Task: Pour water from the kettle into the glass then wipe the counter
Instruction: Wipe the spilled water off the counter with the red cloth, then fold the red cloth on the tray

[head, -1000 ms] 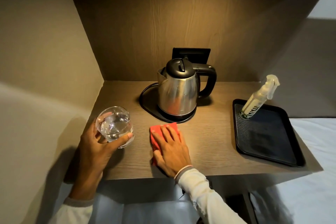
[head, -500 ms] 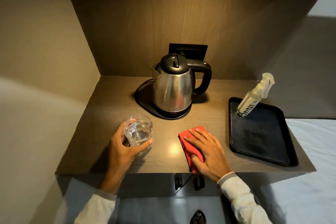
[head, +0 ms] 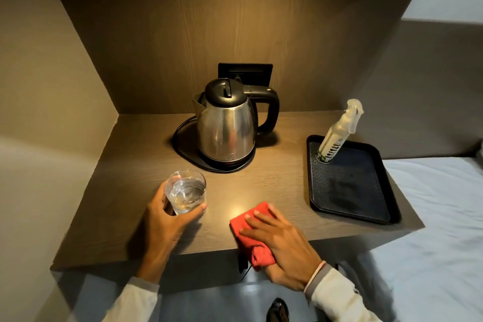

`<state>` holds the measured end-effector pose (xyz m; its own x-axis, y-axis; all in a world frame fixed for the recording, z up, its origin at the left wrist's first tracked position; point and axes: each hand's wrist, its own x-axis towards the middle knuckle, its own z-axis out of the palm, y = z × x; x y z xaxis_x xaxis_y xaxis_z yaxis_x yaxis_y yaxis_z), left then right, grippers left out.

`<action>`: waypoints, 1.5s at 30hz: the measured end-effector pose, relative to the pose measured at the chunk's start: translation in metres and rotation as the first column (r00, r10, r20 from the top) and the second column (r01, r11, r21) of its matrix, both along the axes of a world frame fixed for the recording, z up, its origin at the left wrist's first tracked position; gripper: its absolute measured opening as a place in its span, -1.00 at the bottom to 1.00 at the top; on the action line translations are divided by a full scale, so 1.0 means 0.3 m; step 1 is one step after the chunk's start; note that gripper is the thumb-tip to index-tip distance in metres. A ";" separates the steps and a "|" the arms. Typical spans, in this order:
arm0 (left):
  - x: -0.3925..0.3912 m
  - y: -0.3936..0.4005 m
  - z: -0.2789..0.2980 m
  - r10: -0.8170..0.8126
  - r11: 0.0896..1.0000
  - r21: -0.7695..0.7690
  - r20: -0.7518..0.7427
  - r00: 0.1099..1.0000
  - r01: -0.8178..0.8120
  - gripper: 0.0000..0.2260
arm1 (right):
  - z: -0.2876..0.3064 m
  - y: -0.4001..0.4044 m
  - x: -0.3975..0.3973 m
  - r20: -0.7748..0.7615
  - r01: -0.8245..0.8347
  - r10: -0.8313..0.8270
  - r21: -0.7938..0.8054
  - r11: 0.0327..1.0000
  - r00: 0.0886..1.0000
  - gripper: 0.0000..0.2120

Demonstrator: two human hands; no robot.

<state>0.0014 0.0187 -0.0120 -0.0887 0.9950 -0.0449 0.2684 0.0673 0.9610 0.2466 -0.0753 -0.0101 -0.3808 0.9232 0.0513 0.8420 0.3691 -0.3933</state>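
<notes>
The spray bottle (head: 337,136) standing on the black tray (head: 350,214) carries dark print too small to read. On the wood-grain worktop (head: 130,191) — set in a lit wooden alcove beside a white bed (head: 431,204) — the kettle (head: 227,131) sits on its base. The left hand (head: 162,225) has its fingers wrapped around the glass (head: 186,192) of water, and the right hand (head: 282,243) presses flat on the red cloth (head: 251,232) at the front edge.

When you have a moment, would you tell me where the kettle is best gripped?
Probably by the black loop handle of the kettle, coming from the right: the handle juts out on that side with an open gap for fingers, while the spout faces left.
</notes>
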 end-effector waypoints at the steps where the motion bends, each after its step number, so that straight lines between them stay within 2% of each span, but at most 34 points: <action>1: 0.002 0.002 0.001 -0.018 1.000 -0.005 -0.002 1.000 0.018 -0.27 | 0.024 -0.011 -0.005 -0.069 -0.009 0.008 -0.011 1.000 0.998 -0.43; 2: 0.005 0.000 0.013 -0.039 0.999 -0.016 -0.006 0.999 0.039 -0.24 | 0.044 -0.022 -0.011 -0.140 -0.014 0.008 -0.036 0.999 0.990 -0.48; 4: 0.011 -0.023 0.033 -0.036 0.999 0.011 -0.063 0.997 0.037 -0.14 | 0.081 -0.041 -0.001 -0.300 0.004 -0.067 -0.207 0.978 0.952 -0.59; 5: 0.015 -0.050 0.046 0.016 0.997 0.076 -0.143 0.990 -0.005 -0.08 | 0.097 -0.043 0.014 -0.429 0.008 -0.160 -0.334 0.943 0.889 -0.64; 6: 0.021 -0.081 0.064 0.088 0.981 0.191 -0.247 0.965 -0.041 -0.06 | 0.109 -0.038 0.034 -0.534 0.042 -0.302 -0.444 0.895 0.790 -0.68; 7: 0.016 -0.128 0.088 0.168 0.939 0.341 -0.322 0.932 -0.052 -0.10 | 0.103 -0.036 0.049 -0.612 0.093 -0.459 -0.533 0.841 0.644 -0.72; 8: 0.155 -0.169 0.111 0.203 0.876 0.482 -0.335 0.920 -0.018 -0.17 | 0.102 -0.072 0.182 -0.658 0.161 -0.606 -0.608 0.778 0.446 -0.75; 10: 0.239 -0.255 0.133 0.132 0.855 0.518 -0.282 0.950 0.035 -0.36 | 0.087 -0.078 0.232 -0.659 0.038 -0.751 -0.750 0.660 0.033 -0.70; 11: 0.274 -0.281 0.136 0.052 0.874 0.481 -0.232 0.971 0.068 -0.46 | 0.086 -0.069 0.234 -0.618 -0.022 -0.776 -0.780 0.625 -0.126 -0.70; 13: 0.387 -0.312 0.168 -0.176 0.930 0.304 -0.120 0.977 0.205 -0.61 | 0.106 -0.087 0.312 -0.589 -0.109 -0.750 -0.760 0.640 -0.302 -0.74; 14: 0.415 -0.312 0.181 -0.318 0.932 0.174 -0.033 0.947 0.319 -0.63 | 0.125 -0.090 0.337 -0.592 -0.120 -0.736 -0.746 0.655 -0.328 -0.72; 15: 0.418 -0.303 0.191 -0.460 0.888 0.062 0.068 0.885 0.457 -0.63 | 0.137 -0.077 0.348 -0.602 -0.119 -0.728 -0.738 0.664 -0.329 -0.69; 17: 0.418 -0.271 0.198 -0.641 0.746 -0.049 0.220 0.735 0.665 -0.54 | 0.165 -0.053 0.356 -0.631 -0.108 -0.717 -0.724 0.682 -0.295 -0.67; 18: 0.415 -0.252 0.194 -0.671 0.704 -0.077 0.254 0.697 0.706 -0.48 | 0.179 -0.036 0.350 -0.635 -0.105 -0.719 -0.724 0.682 -0.282 -0.68; 20: 0.416 -0.214 0.197 -0.658 0.701 -0.113 0.278 0.700 0.704 -0.42 | 0.195 0.003 0.351 -0.647 -0.056 -0.733 -0.741 0.669 -0.210 -0.80; 22: 0.429 -0.175 0.200 -0.635 0.715 -0.130 0.289 0.716 0.687 -0.49 | 0.219 0.037 0.383 -0.646 -0.007 -0.759 -0.761 0.648 -0.080 -0.85; 24: 0.436 -0.144 0.196 -0.654 0.702 -0.138 0.264 0.709 0.699 -0.61 | 0.251 0.068 0.427 -0.641 0.023 -0.762 -0.764 0.645 0.089 -0.74; 27: 0.478 -0.126 0.199 -0.688 0.666 -0.170 0.234 0.686 0.726 -0.67 | 0.318 0.119 0.504 -0.648 0.115 -0.637 -0.658 0.744 0.417 -0.67; 29: 0.518 -0.120 0.213 -0.677 0.664 -0.190 0.258 0.690 0.723 -0.64 | 0.377 0.161 0.531 -0.610 0.153 -0.538 -0.567 0.809 0.582 -0.64; 32: 0.599 -0.096 0.239 -0.702 0.657 -0.142 0.246 0.669 0.741 -0.53 | 0.462 0.216 0.546 -0.533 0.180 -0.432 -0.459 0.870 0.727 -0.63; 34: 0.654 -0.075 0.260 -0.734 0.668 -0.007 0.155 0.661 0.744 -0.63 | 0.519 0.240 0.539 -0.462 0.192 -0.358 -0.368 0.910 0.811 -0.68; 36: 0.700 -0.052 0.286 -0.723 0.690 0.091 0.107 0.682 0.718 -0.75 | 0.570 0.245 0.524 -0.394 0.240 -0.321 -0.242 0.940 0.861 -0.73; 39: 0.740 -0.008 0.325 -0.708 0.700 0.230 0.105 0.698 0.676 -0.75 | 0.621 0.192 0.499 -0.380 0.250 -0.249 -0.047 0.967 0.891 -0.75; 42: 0.756 0.031 0.358 -0.707 0.676 0.351 0.060 0.705 0.648 -0.80 | 0.605 0.081 0.522 -0.374 0.149 -0.140 -0.005 0.989 0.917 -0.71; 44: 0.761 0.042 0.380 -0.718 0.653 0.413 0.068 0.693 0.635 -0.76 | 0.572 0.005 0.562 -0.490 0.096 -0.105 -0.044 0.994 0.865 -0.59; 45: 0.764 0.043 0.388 -0.736 0.628 0.446 0.074 0.673 0.638 -0.75 | 0.547 -0.027 0.586 -0.590 0.092 -0.093 -0.032 0.995 0.802 -0.53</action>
<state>0.2307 0.0316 0.1045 0.5920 0.7015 0.3968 -0.1360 -0.3983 0.9071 0.4225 -0.0834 0.1541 -0.1899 0.9529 0.2363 0.4775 0.3000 -0.8258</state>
